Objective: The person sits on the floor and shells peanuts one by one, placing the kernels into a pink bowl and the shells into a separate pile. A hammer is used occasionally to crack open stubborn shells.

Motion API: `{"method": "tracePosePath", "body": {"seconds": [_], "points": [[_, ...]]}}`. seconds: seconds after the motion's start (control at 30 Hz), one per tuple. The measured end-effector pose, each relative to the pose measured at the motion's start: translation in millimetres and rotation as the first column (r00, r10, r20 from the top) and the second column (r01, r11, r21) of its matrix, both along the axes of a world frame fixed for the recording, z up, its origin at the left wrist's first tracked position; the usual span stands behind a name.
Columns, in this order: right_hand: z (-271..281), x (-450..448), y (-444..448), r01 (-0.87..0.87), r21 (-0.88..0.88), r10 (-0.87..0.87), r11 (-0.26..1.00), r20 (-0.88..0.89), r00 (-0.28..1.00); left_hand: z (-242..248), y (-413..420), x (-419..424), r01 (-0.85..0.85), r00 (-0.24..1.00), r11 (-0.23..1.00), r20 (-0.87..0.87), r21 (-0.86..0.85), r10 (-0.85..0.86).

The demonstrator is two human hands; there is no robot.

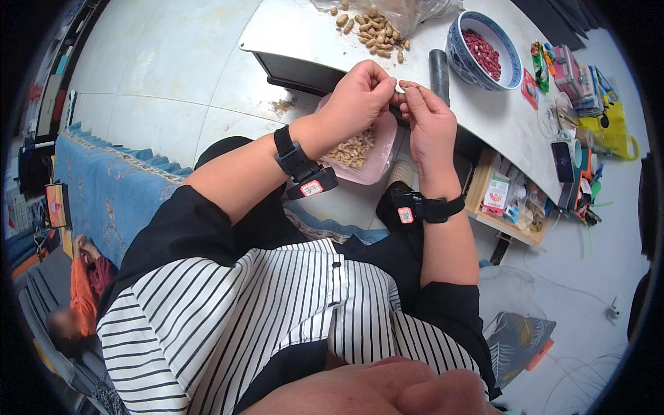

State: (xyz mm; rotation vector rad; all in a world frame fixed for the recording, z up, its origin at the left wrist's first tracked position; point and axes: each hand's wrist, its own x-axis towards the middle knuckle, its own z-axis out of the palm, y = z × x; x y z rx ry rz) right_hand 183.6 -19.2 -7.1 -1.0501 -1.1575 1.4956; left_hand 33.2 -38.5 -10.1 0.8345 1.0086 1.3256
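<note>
My left hand (366, 89) and my right hand (431, 115) meet over the front edge of the white table (301, 39). Between their pinched fingertips is a small peanut shell (399, 89), its pale inside showing; fingers cover the rest. Below my hands stands a pink plastic basin (384, 161) holding broken peanut shells (354, 151), partly hidden by my left forearm. Beyond my hands, unshelled peanuts (381, 35) lie heaped beside a clear plastic bag (412, 15). To the right, a blue-and-white bowl (459, 65) contains red-skinned peanut kernels (482, 54).
A dark cylinder (439, 78) lies near the bowl. An open wooden drawer (506, 233) full of packets juts out at right, below a phone (563, 162) and a mug (577, 153). A blue-covered sofa (111, 192) is at left; another person in orange sleeves (82, 290) reclines behind.
</note>
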Motion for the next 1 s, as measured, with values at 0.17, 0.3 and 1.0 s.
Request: {"method": "tracePosePath", "body": {"seconds": [0.17,0.3,1.0], "points": [[7.7,2.9,0.5,-0.026,-0.070,0.024,0.997,-0.024,0.999,-4.8,4.3,-14.3,0.089,0.930,0.993,-0.349,-0.078,-0.110],[14.7,-0.6,-2.6,-0.084,0.077,0.056,0.993,0.312,0.949,-19.0,6.1,-22.6,0.144,0.976,0.957,-0.125,-0.250,-0.179],[0.4,-11.9,-2.3,-0.377,0.576,-0.147,0.725,0.664,0.733,-23.2,15.3,-16.7,0.299,0.844,0.864,0.535,-0.404,-0.042]]}}
